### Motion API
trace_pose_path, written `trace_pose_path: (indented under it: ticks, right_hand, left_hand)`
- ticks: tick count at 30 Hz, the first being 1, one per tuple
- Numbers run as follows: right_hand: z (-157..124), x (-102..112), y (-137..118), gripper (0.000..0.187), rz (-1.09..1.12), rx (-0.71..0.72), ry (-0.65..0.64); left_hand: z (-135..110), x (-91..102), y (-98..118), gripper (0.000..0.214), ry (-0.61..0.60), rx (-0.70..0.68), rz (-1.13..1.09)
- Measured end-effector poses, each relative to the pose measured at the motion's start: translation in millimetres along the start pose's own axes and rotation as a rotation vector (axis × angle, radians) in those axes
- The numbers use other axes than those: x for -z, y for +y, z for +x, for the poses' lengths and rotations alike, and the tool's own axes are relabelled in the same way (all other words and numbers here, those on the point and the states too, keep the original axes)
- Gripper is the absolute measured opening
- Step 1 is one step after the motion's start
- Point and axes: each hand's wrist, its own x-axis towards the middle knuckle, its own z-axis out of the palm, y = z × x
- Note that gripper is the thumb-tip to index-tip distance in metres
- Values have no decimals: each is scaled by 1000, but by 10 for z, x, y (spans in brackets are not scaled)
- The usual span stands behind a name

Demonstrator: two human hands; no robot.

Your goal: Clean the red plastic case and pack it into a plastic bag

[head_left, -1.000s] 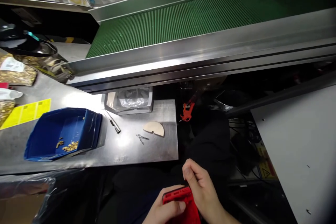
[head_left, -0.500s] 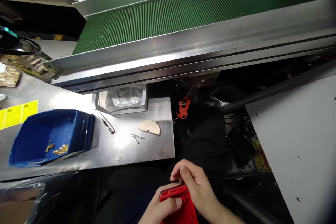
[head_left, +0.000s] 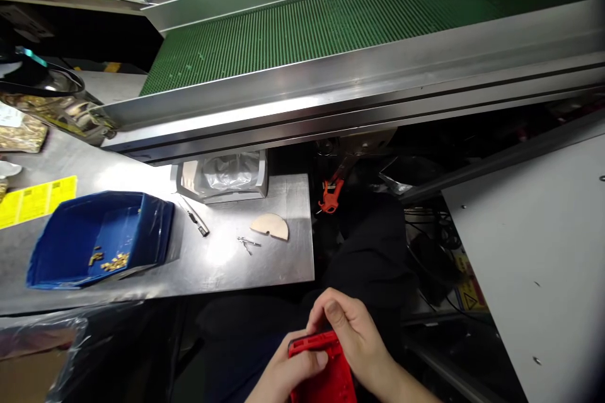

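A red plastic shell point(head_left: 331, 381) with moulded ribs and a dark rim is held low in front of my lap, its bottom part cut off by the picture's edge. My left hand point(head_left: 289, 368) is closed round its left side, the thumb lying over the inner face. Against the upper right edge of the shell, my right hand point(head_left: 352, 337) is closed, with the fingers curled over the top corner and the thumb bent towards them. The right fingertips are partly hidden, and whether they pinch something small cannot be made out.
On the metal table point(head_left: 283, 267) are a blue bin point(head_left: 70, 233) with small brass pieces, a cutter knife point(head_left: 196, 220), thin metal bits point(head_left: 248, 244), a half-round wooden piece point(head_left: 270, 225) and a grey tray point(head_left: 222, 179). A green conveyor point(head_left: 283, 31) runs behind; an orange-handled tool point(head_left: 331, 195) hangs below.
The view has turned slightly, so the table's things sit a little further right. Both hands keep nearly the same hold on the red shell; the left thumb has shifted slightly.
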Motion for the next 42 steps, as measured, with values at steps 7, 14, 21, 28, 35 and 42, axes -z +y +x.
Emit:
trace_pose_path:
  ticks: [7, 14, 21, 28, 35, 42]
  right_hand:
    - [2, -38, 72, 46, -79, -32, 209]
    - [11, -21, 8, 45, 45, -71, 67]
    - [25, -19, 67, 47, -63, -43, 178]
    - [8, -16, 77, 45, -211, 34, 314]
    - [-87, 93, 189, 36, -242, 141, 66]
    - [116, 670, 390, 32, -504, -16, 473]
  left_hand:
    - [-36, -16, 21, 41, 130, 15, -81]
    - [31, 55, -35, 39, 29, 12, -32]
    - [31, 9, -23, 48, 24, -5, -57]
    - [62, 57, -16, 43, 19, -25, -5]
    - [93, 104, -93, 47, -15, -34, -75]
    - [-59, 101, -89, 76, -137, -232, -105]
